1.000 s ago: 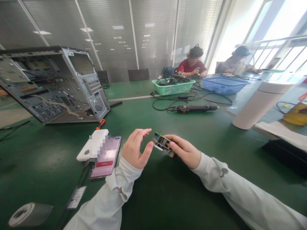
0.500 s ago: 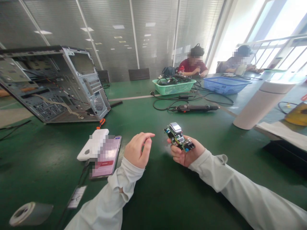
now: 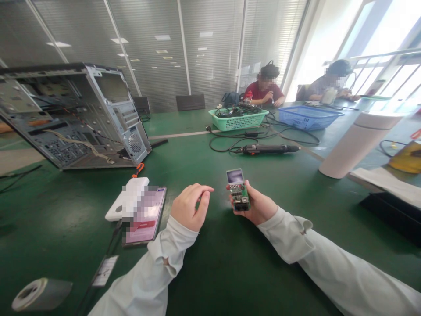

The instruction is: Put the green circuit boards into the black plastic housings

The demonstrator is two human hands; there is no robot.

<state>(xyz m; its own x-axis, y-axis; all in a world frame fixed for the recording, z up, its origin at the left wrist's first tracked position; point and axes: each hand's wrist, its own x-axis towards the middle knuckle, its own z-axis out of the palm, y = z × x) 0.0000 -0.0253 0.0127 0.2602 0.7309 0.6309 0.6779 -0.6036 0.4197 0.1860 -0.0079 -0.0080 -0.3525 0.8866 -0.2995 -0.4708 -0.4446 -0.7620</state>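
Note:
A small green circuit board (image 3: 239, 192) with a silvery plate at its top end is held upright in my right hand (image 3: 259, 204), the fingers behind it and the thumb along its right edge. To its left, my left hand (image 3: 190, 206) hovers or rests over the green table, holding nothing, with thumb and index finger apart and the other fingers curled. Left of that hand lie a phone (image 3: 146, 219) with a lit pink screen and a white device (image 3: 126, 202) partly over it.
An open computer case (image 3: 131, 127) stands at the left. Behind my hands lie a black electric screwdriver (image 3: 269, 149), a green basket (image 3: 240, 122) of cables and a blue basket (image 3: 309, 119). A tumbler (image 3: 358, 145) stands right; a tape roll (image 3: 42, 294) lies front left. Two people sit beyond.
My right hand has turned the circuit board from a slanted position to nearly upright, its face now towards me. My left hand has barely moved.

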